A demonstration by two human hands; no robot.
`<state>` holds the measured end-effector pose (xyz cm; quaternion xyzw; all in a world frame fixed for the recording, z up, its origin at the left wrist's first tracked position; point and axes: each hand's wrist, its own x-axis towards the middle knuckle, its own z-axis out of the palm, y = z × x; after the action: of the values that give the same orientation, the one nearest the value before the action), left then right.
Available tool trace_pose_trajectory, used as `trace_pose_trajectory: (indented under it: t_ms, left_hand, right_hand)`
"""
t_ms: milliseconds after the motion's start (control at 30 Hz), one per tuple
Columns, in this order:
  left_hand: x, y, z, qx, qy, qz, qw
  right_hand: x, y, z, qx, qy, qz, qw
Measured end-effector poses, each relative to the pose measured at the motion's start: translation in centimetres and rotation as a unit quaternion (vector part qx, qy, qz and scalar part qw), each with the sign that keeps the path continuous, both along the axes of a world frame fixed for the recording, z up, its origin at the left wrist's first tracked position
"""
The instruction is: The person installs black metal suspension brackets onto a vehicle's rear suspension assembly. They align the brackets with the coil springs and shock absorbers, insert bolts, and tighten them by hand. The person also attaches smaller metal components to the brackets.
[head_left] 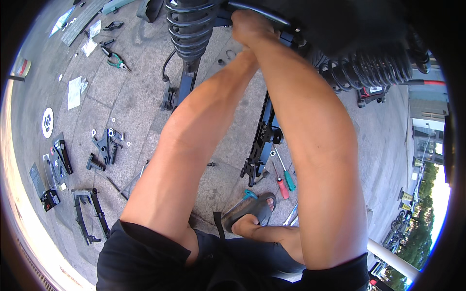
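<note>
Both my forearms reach up to the top of the head view, their wrists crossing. My right hand (250,26) is closed like a fist beside a dark tube (264,14); what its fingers hold is hidden. My left forearm (213,102) passes beneath the right wrist, and the left hand's fingers are out of sight behind it. Left of the hands stands a black coil-spring shock absorber (190,31). More black coil springs (369,68) lie to the right. Two dark blue-black rails (186,85) run below, the other rail (264,131) carrying black brackets.
Green-handled pliers (116,61), black metal arms (102,145) and a dark fork-shaped frame (97,213) lie on the paving. A red screwdriver (282,188), a green screwdriver (290,180) and a wrench (279,157) lie near a sandalled foot (252,216).
</note>
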<state>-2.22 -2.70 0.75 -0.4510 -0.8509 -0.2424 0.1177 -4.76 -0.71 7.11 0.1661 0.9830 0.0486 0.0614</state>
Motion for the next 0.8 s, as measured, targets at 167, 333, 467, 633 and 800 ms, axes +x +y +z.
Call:
trace_pose_trajectory:
  t_ms: [167,333,467,633,800]
  left_hand:
    - [-0.3,0.0,0.2,-0.005,-0.026,-0.007,1.0]
    - [-1.1,0.4,0.5,-0.006,-0.068,-0.012,0.998]
    - [-1.3,1.3,1.0,-0.033,-0.086,0.012,0.996]
    - [-1.9,2.7,2.1,0.082,-0.186,0.071,0.977]
    - [-5.1,4.2,2.8,-0.106,-0.03,0.081,0.991]
  right_hand:
    - [2.8,-2.9,0.5,0.008,0.139,-0.049,0.989]
    - [13.7,-5.4,1.7,-0.267,0.404,0.126,0.866]
    - [24.8,-5.1,3.2,-0.413,0.216,0.21,0.86]
    - [32.3,-0.9,-0.2,-0.391,0.256,0.074,0.881]
    - [35.0,1.3,-5.6,-0.445,0.261,-0.227,0.826]
